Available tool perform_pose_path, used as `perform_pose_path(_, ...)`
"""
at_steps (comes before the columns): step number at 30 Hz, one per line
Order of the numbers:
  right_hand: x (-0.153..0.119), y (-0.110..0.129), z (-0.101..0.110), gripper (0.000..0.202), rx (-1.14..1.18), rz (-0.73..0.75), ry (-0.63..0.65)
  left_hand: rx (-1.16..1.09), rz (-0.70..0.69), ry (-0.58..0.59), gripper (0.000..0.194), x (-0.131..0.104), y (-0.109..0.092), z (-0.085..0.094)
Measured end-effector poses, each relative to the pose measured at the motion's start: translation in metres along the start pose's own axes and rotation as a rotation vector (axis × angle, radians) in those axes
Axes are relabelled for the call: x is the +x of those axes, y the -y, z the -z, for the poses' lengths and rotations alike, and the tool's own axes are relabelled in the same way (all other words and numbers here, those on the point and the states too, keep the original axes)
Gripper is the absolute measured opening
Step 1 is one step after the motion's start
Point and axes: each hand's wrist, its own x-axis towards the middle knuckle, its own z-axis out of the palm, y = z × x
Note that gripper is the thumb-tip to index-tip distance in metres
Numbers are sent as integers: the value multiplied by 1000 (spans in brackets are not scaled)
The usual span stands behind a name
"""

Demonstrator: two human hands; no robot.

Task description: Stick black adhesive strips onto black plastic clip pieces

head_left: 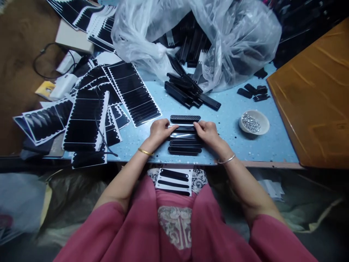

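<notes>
On the blue table, a short column of long black plastic pieces [184, 150] lies in front of me. My left hand [159, 131] is closed at the left end of a thin black strip [185, 128], thumb stretched along it. The strip's right end is pinched by my right hand [208, 134]. It lies over one of the pieces in the column; whether it touches that piece I cannot tell. Just beyond my fingers is a black piece with a meshed top [185, 118]. A white sheet with black strips [173, 182] rests on my lap.
Sheets of black stickers [133, 92] are heaped at the left. A clear plastic bag [231, 43] spills black plastic parts [188, 87] at the back. To the right are a white bowl of small metal pieces [261, 127], small black parts [252, 91] and a brown panel [313, 94].
</notes>
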Motion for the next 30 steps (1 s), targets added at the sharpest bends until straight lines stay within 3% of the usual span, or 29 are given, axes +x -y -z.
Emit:
perform_pose_path(6, 8, 18, -9, 51, -196, -40, -38, -3, -61, -14, 41, -1, 5, -1)
perform_pose_path(10, 4, 0, -3, 44, -79, 59, 22, -73, -106, -4, 31, 1, 10, 0)
perform_pose_path(12, -8, -11, 10, 39, -32, 73, -47, -142, -112, -30, 24, -4, 12, 6)
perform_pose_path(14, -31, -13, 28, 32, -24, 83, -197, -191, -91, -134, 27, -21, 14, 18)
perform_pose_path(17, -83, 2, 53, 24, -51, 112, -354, -210, -69, -293, 27, -75, 17, 37)
perform_pose_path(19, -121, 20, 57, 17, -22, 147, -289, -280, -43, -187, 28, -122, 22, 40)
perform_pose_path(21, -154, 37, 44, 14, 84, 258, -91, -420, 68, 9, 27, -166, 29, 29)
perform_pose_path(24, -184, 54, 1, 18, 246, 343, 114, -646, 427, 120, 23, -205, 40, -5)
perform_pose_path(27, -191, 57, -46, 19, 275, 333, 155, -824, 642, 147, 34, -212, 44, -33)
perform_pose_path(30, -192, 52, -73, 25, 188, 312, 162, -988, 714, 192, 33, -210, 40, -39)
